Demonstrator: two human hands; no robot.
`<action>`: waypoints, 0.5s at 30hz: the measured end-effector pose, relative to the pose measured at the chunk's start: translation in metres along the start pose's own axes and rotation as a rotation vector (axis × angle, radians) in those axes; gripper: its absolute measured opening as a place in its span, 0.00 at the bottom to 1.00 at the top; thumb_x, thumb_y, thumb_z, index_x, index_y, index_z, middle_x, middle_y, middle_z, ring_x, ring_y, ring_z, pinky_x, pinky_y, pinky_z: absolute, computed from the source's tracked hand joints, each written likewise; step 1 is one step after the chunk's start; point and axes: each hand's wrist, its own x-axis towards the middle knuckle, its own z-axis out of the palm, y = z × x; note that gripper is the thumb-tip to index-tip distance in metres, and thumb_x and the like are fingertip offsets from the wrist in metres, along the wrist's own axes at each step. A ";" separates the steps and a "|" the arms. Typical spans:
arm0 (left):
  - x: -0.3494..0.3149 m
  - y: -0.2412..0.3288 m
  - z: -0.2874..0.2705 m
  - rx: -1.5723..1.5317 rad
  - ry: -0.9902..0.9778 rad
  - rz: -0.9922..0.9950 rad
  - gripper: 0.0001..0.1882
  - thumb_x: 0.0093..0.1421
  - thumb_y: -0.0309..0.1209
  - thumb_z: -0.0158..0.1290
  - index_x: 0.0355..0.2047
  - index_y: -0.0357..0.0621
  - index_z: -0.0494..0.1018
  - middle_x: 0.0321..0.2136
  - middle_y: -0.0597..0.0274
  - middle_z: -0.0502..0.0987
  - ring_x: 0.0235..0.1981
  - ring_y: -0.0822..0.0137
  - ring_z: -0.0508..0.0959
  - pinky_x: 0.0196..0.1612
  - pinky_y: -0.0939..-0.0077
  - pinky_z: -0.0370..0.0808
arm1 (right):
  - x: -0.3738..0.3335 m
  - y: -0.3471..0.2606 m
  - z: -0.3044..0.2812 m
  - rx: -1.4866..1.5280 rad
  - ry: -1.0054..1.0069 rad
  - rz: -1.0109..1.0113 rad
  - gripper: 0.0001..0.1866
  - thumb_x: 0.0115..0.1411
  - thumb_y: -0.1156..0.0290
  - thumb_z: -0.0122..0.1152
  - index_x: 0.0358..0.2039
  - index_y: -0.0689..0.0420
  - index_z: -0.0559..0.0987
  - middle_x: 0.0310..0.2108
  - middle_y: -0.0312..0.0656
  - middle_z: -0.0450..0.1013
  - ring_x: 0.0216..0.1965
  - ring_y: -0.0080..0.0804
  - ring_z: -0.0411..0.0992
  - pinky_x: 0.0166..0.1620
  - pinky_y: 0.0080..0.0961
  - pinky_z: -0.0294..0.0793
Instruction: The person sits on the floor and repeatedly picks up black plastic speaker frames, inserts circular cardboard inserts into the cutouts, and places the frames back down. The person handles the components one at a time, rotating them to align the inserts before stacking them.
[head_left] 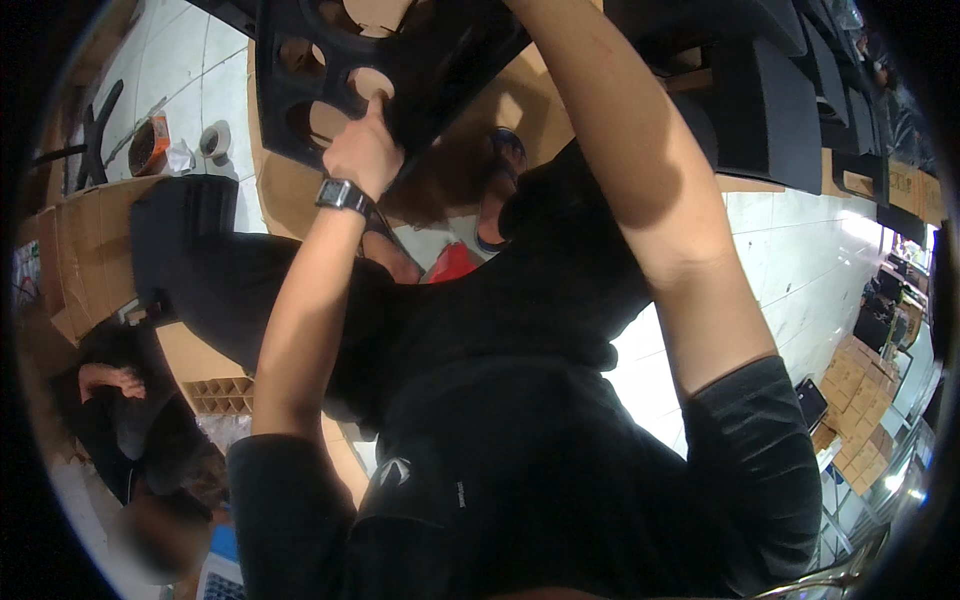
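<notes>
My left hand (362, 150), with a dark watch on its wrist, grips the edge of a black panel (300, 90) pierced with several round holes, thumb hooked at one hole. The panel is held up in front of me, over a sheet of cardboard (500, 110). My right arm (640, 180) reaches up past the panel's right side; the right hand itself is out of the picture at the top. Below, my black shirt, dark trousers and a foot in a sandal (497, 190) fill the middle.
Black boxy cabinets (770, 110) stand at the upper right on the white tiled floor (790, 250). Stacked cardboard boxes (860, 400) sit at the right edge. Another person in dark clothes (130, 410) crouches at the lower left beside cardboard pieces (80, 250). A red object (452, 263) lies by my foot.
</notes>
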 end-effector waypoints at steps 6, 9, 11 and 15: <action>0.031 -0.015 -0.007 -0.941 -0.052 -0.165 0.31 0.62 0.28 0.50 0.66 0.39 0.65 0.37 0.52 0.80 0.39 0.63 0.82 0.42 0.67 0.82 | 0.024 0.006 0.004 0.051 -0.016 -0.025 0.35 0.50 0.67 0.63 0.63 0.46 0.78 0.53 0.57 0.78 0.56 0.52 0.77 0.60 0.45 0.76; 0.039 -0.027 -0.003 -1.844 -0.196 -0.322 0.25 0.63 0.23 0.45 0.61 0.40 0.68 0.29 0.63 0.71 0.31 0.71 0.74 0.38 0.75 0.79 | 0.029 0.006 0.006 0.051 -0.013 -0.025 0.34 0.50 0.67 0.62 0.62 0.46 0.78 0.53 0.57 0.78 0.56 0.53 0.77 0.60 0.46 0.76; 0.042 -0.033 0.002 -2.185 -0.270 -0.291 0.20 0.62 0.20 0.42 0.54 0.38 0.70 0.28 0.67 0.67 0.27 0.71 0.69 0.33 0.76 0.73 | 0.029 0.003 0.009 0.060 -0.001 -0.025 0.34 0.51 0.68 0.62 0.62 0.46 0.78 0.53 0.57 0.78 0.56 0.54 0.77 0.60 0.46 0.76; 0.047 -0.040 0.005 -2.543 -0.348 -0.144 0.19 0.60 0.25 0.44 0.52 0.36 0.68 0.29 0.64 0.67 0.28 0.69 0.66 0.32 0.73 0.67 | 0.027 -0.001 0.015 0.085 0.038 -0.039 0.32 0.52 0.68 0.61 0.61 0.47 0.79 0.53 0.57 0.78 0.56 0.54 0.77 0.60 0.46 0.76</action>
